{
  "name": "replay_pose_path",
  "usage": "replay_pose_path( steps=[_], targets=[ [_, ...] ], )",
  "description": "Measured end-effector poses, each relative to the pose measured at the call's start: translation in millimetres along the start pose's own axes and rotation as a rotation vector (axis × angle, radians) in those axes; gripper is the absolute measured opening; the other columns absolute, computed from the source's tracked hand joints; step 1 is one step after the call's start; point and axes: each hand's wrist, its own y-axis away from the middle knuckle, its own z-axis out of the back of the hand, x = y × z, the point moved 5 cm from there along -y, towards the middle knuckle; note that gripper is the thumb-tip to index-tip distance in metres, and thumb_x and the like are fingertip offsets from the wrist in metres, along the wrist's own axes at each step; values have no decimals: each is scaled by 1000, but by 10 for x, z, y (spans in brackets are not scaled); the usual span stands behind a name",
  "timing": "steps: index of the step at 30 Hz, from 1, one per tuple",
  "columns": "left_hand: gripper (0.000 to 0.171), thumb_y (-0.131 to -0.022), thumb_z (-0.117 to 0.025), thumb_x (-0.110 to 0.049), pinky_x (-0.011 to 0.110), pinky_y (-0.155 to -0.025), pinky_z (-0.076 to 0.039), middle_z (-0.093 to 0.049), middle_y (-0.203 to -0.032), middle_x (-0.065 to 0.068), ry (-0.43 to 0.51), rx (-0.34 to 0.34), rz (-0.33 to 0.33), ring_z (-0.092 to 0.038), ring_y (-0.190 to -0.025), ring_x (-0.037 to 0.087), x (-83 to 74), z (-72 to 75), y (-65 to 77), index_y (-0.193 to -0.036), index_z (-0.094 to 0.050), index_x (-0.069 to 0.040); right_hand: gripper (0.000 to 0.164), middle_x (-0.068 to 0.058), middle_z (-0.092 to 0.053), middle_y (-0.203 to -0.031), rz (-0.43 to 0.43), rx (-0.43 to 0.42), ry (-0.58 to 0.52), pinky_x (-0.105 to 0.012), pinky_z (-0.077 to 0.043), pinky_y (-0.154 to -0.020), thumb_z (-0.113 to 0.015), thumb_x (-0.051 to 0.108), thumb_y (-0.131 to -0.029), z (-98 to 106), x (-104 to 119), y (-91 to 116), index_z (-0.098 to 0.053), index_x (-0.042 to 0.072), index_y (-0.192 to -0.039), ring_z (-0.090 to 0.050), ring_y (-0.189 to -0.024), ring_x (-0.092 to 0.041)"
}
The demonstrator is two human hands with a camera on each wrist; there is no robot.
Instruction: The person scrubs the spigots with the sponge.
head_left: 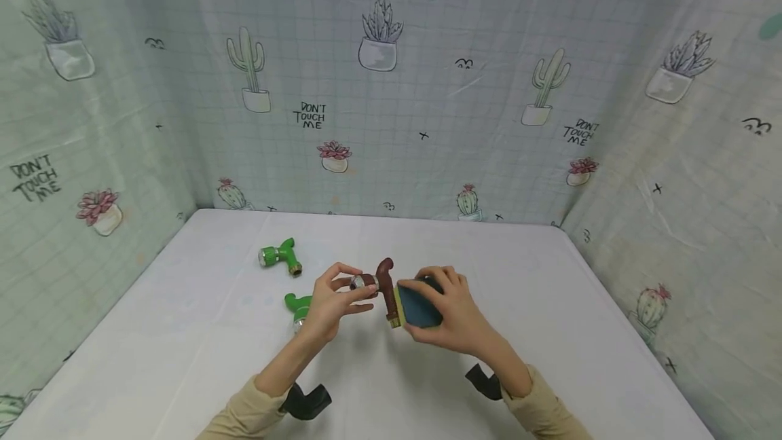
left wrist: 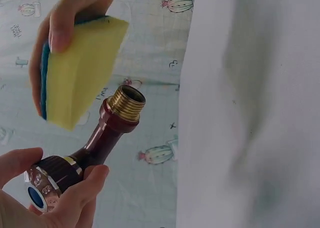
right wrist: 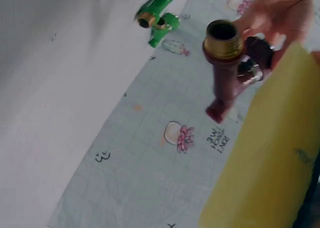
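Held up over the table, a dark red-brown tap point(head_left: 385, 284) with a threaded brass end is gripped at its knob by my left hand point(head_left: 332, 301). In the left wrist view, fingers and thumb pinch the ribbed knob point(left wrist: 54, 175), and the brass thread point(left wrist: 127, 103) points up and away. My right hand point(head_left: 455, 311) grips a sponge point(head_left: 420, 304) by its dark blue-green scouring side. The yellow face point(left wrist: 85, 68) of the sponge is turned toward the tap, close beside its spout in the head view.
Two green taps, one farther back point(head_left: 281, 257) and one point(head_left: 298, 307) partly behind my left hand, lie on the white table point(head_left: 232, 331). Black curved bands point(head_left: 308, 402) show by both wrists. Printed cloth point(head_left: 421, 107) encloses the table's back and sides.
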Motion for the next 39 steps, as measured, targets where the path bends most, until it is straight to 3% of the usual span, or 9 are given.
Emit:
replay_pose_path(
  steps=[5, 12, 16, 20, 24, 26, 30, 34, 39],
  targets=[
    [24, -71, -63, 12, 44, -68, -55, -44, -90, 14, 17, -9, -42, -67, -71, 27, 6, -27, -3, -80, -43, 4, 62, -6, -47, -113, -55, -43, 77, -37, -33, -75, -72, 41, -67, -85, -4, -51, -50, 28, -123, -37, -98, -19],
    [24, -74, -62, 11, 44, -69, -55, -47, -89, 15, 72, -63, -77, -68, -71, 26, 16, 29, -26, -78, -40, 3, 65, 0, -47, -115, 41, 43, 90, -40, -34, -76, -73, 46, -64, -65, 107, 87, -50, 32, -123, -36, -99, -15],
    [23, -77, -62, 3, 46, -66, -55, -57, -88, 17, 48, -70, -28, -68, -72, 28, 30, 20, -18, -76, -40, -4, 68, -3, -47, -114, 67, -34, 156, -40, -31, -77, -75, 45, -61, 26, 143, 81, -52, 28, -123, -36, -100, -18],
    [22, -79, -65, -6, 46, -66, -55, -65, -87, 14, -8, -29, 103, -67, -70, 24, 85, -5, 5, -88, -45, -3, 73, -9, -48, -112, 115, -148, 337, -45, -29, -77, -77, 46, -58, 53, 166, 43, -53, 23, -123, -38, -97, -25],
    [41, -81, -63, -11, 44, -71, -55, -62, -98, 15, -39, 85, 239, -65, -76, 20, 154, -60, 42, -115, -46, 5, 79, -12, -49, -111, 164, -235, 491, -51, -31, -80, -80, 45, -52, 42, 189, 8, -54, 21, -122, -40, -97, -29],
    [47, -83, -60, -10, 43, -75, -54, -59, -104, 18, -52, 166, 269, -64, -80, 19, 178, -109, 64, -121, -43, 11, 82, -12, -50, -112, 210, -242, 529, -53, -31, -82, -81, 45, -51, 2, 206, -1, -53, 20, -123, -41, -98, -30],
    [50, -84, -58, -7, 39, -79, -54, -57, -111, 24, -61, 243, 267, -64, -81, 18, 175, -177, 97, -124, -38, 16, 87, -9, -50, -113, 266, -221, 557, -52, -31, -84, -82, 46, -48, -92, 189, 1, -51, 19, -124, -42, -100, -28],
    [56, -83, -60, -8, 38, -77, -54, -56, -112, 24, -54, 222, 253, -64, -80, 17, 157, -197, 97, -127, -34, 15, 89, -8, -50, -113, 255, -227, 565, -52, -31, -87, -84, 46, -45, -105, 104, 26, -51, 20, -124, -42, -101, -27],
    [55, -81, -63, -9, 38, -76, -55, -62, -99, 15, -65, 182, 235, -65, -77, 15, 133, -162, 100, -126, -38, 13, 84, -11, -49, -113, 167, -257, 454, -52, -29, -84, -83, 42, -49, 34, -112, 81, -51, 17, -124, -40, -100, -29]
  ],
)
